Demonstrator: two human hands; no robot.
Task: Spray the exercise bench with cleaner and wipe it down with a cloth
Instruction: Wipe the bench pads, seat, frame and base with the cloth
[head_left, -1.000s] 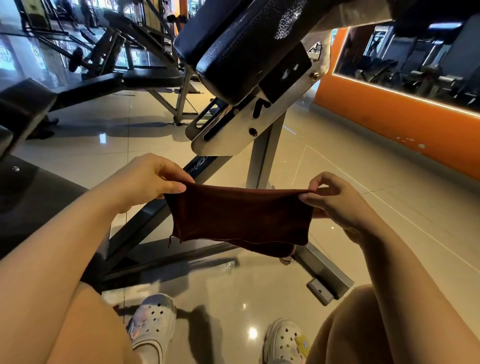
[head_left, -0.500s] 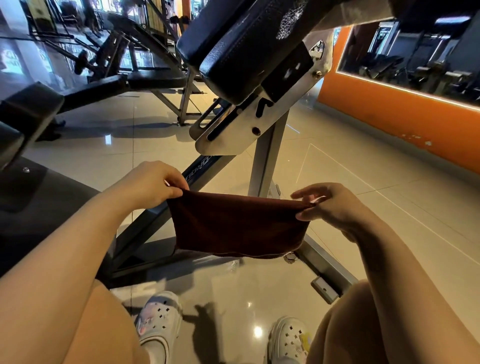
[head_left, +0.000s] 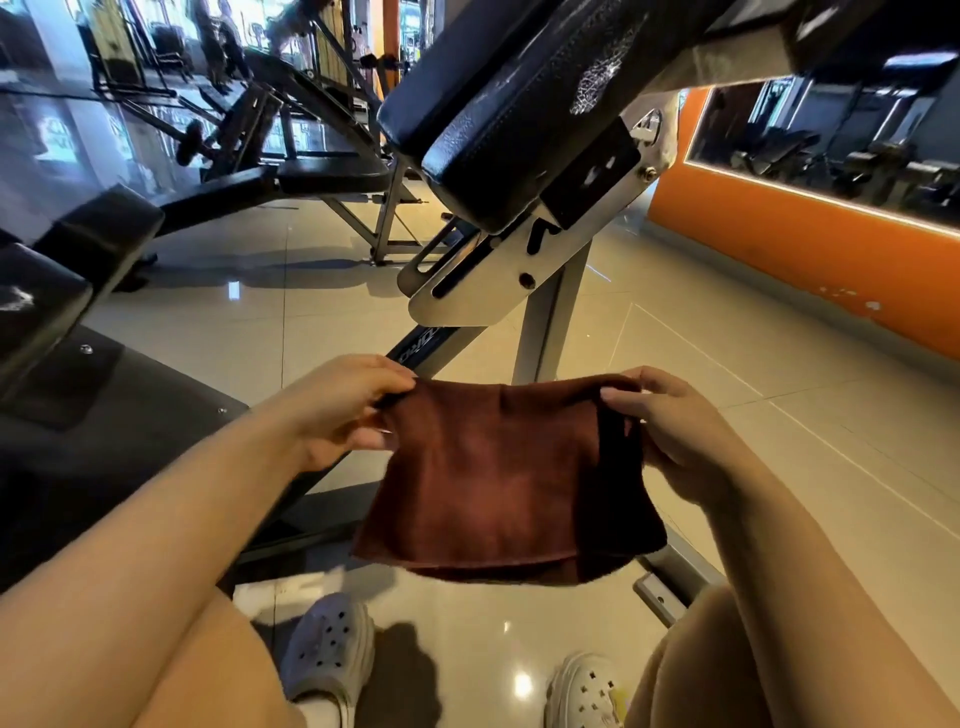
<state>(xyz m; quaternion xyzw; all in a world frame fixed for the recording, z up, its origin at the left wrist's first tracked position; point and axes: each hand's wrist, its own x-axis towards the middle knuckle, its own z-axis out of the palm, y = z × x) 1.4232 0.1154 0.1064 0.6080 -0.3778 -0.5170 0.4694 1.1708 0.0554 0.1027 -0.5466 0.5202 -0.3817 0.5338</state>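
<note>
A dark brown cloth (head_left: 493, 478) hangs folded between my two hands at knee height. My left hand (head_left: 343, 410) pinches its upper left corner. My right hand (head_left: 670, 431) pinches the upper right edge, where a fold of cloth lies doubled over. The exercise bench's black padded cushion (head_left: 509, 109) slants overhead at top centre, bolted to a pale metal bracket (head_left: 488, 291) on a grey upright post (head_left: 545, 332). No spray bottle is in view.
A black padded seat (head_left: 104, 457) lies under my left arm. The bench's grey floor frame (head_left: 675, 577) runs below the cloth, near my white clogs (head_left: 332, 649). Other benches (head_left: 291, 176) stand at the back left. An orange wall (head_left: 810, 254) is at the right.
My hands came closer together and the cloth now hangs longer and narrower, with its right part folded over. The view has tilted slightly.
</note>
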